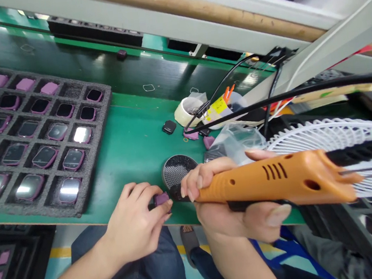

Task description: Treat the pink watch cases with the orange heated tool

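Resting at the left, a grey foam tray [98,127] is carrying rows of square purple-framed cases [45,156] in its compartments. To its right, at the front edge of the green table [131,137], the left hand [132,225] is pinching a small purple case [161,199] between thumb and fingers. Just beyond that case, a round dark dish [177,170] is showing a perforated face. The right hand [220,214] is gripping an orange tool [255,180], its fingers wrapping around the body. Farther right, a white fan guard [308,138] is rising behind it.
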### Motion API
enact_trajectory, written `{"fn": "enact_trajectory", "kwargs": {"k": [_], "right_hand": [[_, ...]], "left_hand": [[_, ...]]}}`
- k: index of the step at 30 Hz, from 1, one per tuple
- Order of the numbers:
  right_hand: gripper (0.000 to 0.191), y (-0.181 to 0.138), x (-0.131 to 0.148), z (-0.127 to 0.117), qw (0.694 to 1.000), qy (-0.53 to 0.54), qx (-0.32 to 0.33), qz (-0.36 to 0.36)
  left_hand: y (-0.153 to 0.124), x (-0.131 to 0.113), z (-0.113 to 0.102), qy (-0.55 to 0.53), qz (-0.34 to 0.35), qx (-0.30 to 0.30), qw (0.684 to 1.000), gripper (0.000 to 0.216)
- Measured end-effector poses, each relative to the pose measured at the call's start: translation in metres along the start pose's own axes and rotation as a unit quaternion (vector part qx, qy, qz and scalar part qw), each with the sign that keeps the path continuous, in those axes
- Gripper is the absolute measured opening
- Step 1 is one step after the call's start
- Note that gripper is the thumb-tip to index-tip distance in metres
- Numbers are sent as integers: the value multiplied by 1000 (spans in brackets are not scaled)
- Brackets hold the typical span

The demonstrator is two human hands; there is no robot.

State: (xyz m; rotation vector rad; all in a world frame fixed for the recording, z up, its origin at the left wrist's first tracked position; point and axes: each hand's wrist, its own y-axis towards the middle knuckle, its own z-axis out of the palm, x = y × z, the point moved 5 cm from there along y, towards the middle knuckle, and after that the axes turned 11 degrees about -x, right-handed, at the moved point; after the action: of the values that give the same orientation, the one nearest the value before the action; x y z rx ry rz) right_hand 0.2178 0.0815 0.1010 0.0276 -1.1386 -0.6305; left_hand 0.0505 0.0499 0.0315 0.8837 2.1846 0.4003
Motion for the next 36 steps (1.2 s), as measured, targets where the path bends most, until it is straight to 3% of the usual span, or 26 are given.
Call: {"fn": "enact_trajectory", "kwargs": {"k": [13,20,36], "right_hand": [[49,0,1,0,1000,-16,-7,4],[53,-2,-3,-1,999,8,-43,1],[52,-6,-5,-2,1000,-2,31,2]], "left_hand": [[0,0,0,3,0,1,1000,18],[-1,0,0,4,2,2,1000,20],[-2,1,2,-2,-1,-3,1000,20]]}}
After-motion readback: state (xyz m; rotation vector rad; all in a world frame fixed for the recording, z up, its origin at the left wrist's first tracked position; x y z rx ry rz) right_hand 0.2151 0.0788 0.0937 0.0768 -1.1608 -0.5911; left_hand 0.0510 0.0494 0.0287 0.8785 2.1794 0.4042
